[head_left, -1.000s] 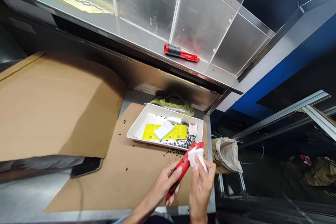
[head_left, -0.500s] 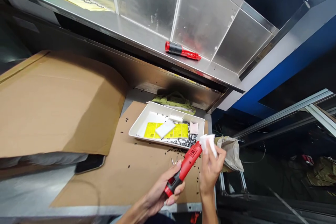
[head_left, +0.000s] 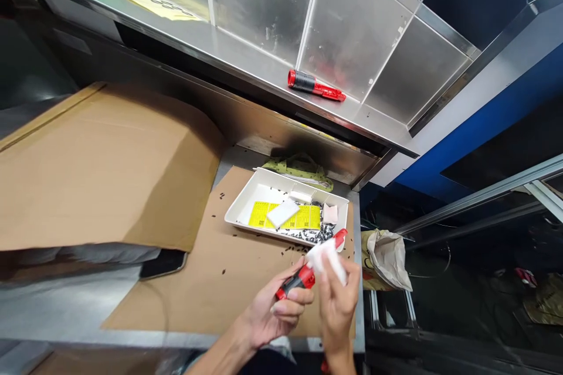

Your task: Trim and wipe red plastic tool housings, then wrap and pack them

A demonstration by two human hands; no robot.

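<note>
My left fingers are curled closed around a long red-and-black plastic casing, above the brown cardboard-covered surface near the shallow white plastic tray. My right fingers pinch a crumpled white wipe over its red body. This looks like wiping; another stroke calls for firm left support.

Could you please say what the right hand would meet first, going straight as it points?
Beyond the white cloth, the right hand would probably meet the held red tool; depth is unclear.

A brown cardboard sheet lies on the metal table
</note>
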